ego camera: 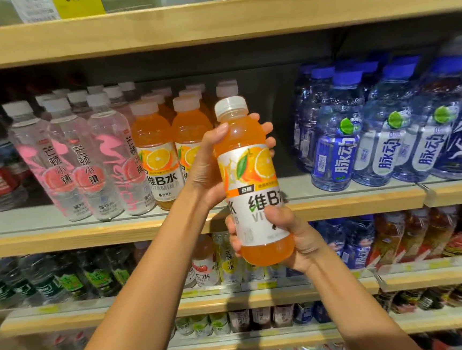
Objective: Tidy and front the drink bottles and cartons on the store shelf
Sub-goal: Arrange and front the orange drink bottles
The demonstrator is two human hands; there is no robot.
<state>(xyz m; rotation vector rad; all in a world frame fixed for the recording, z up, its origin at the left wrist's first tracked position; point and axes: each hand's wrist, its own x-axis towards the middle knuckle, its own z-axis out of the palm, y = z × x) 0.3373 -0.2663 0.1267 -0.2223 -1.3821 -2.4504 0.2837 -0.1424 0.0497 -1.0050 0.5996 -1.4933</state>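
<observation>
**Left hand (209,165) and right hand (296,233) hold one orange bottle (249,170)**

Left one wraps round its top half; right one grips the bottom. It is in the air, near us, in front of the middle shelf (89,232), just right of the other orange bottles (155,156). It looks full, so a bit heavy, hard and slippery. Holding the middle seems safest. Both arms (154,265) reach up and forward.
</observation>
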